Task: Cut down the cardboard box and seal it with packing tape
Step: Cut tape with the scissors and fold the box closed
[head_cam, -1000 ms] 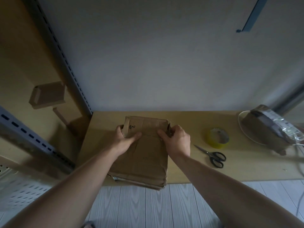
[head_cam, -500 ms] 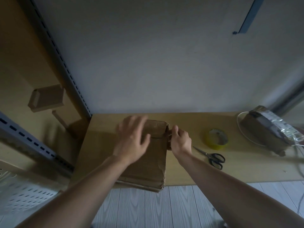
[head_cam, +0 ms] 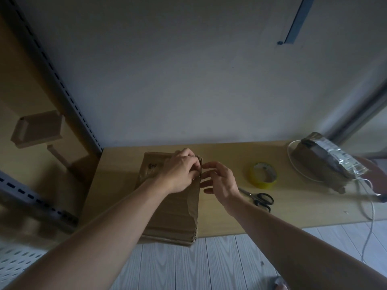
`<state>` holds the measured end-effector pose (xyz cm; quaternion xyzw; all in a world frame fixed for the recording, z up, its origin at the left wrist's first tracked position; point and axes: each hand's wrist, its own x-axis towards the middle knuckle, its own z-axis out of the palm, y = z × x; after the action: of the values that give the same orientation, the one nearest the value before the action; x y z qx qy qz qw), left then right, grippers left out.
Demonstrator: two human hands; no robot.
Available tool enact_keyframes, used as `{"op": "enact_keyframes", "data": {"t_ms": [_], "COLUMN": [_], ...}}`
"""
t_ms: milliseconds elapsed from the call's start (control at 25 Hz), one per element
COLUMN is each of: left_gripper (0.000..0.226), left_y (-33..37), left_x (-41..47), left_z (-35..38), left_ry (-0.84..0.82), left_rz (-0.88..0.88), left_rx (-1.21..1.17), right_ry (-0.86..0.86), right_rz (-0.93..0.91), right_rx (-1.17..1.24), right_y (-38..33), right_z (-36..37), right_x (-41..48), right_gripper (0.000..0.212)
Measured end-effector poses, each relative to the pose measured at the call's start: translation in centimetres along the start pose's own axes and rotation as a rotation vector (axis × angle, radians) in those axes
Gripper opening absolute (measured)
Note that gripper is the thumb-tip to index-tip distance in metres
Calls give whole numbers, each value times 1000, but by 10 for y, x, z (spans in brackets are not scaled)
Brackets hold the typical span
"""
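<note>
A flattened brown cardboard box [head_cam: 171, 214] lies on the wooden table [head_cam: 230, 222], its near end hanging over the front edge. My left hand [head_cam: 181, 171] lies across the box's far right corner, fingers curled over the box's right edge there. My right hand [head_cam: 219, 180] hovers just right of that edge with fingers spread and relaxed, holding nothing. A roll of yellow packing tape [head_cam: 263, 175] lies flat to the right of my right hand. Black-handled scissors [head_cam: 258, 198] rest just in front of the tape.
A taped brown parcel [head_cam: 326, 162] with a white cord [head_cam: 370, 208] sits at the table's right end. A slotted metal shelf upright [head_cam: 62, 86] and wooden shelf brackets [head_cam: 39, 130] stand at the left. Pale floorboards [head_cam: 209, 262] lie below the table edge.
My left hand swept from above the box's middle to its far right corner and curled over the edge. My right hand let go of that edge and opened beside it.
</note>
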<state>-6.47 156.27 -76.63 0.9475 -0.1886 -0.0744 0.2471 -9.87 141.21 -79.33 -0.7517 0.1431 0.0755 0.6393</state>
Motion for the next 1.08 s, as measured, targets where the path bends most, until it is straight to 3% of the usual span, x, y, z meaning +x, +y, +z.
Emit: {"op": "enact_keyframes", "data": {"t_ms": [160, 360, 560, 720, 880, 1080], "left_gripper": [5, 26, 3, 5, 8, 6], "left_y": [-10, -11, -15, -24, -26, -18], "left_x": [-2, -6, -5, -7, -10, -8], "left_z": [-9, -7, -3, -10, -12, -2], "left_ry": [-61, -100, 2, 17, 46, 103], "left_rz": [4, 50, 76, 28, 12, -30], "left_rx": [-187, -31, -109, -255, -259, -308], "right_ry": [-26, -17, -2, 107, 191, 127], "right_rz": [-7, -16, -36, -199, -243, -378], "right_rx": [3, -12, -28, -203, -273, -439], "right_y": [1, 0, 1, 6, 4, 0], "right_z": [-2, -2, -1, 8, 13, 15], "right_x": [1, 1, 1, 3, 3, -4], "right_gripper": [46, 48, 47, 41, 33, 30]}}
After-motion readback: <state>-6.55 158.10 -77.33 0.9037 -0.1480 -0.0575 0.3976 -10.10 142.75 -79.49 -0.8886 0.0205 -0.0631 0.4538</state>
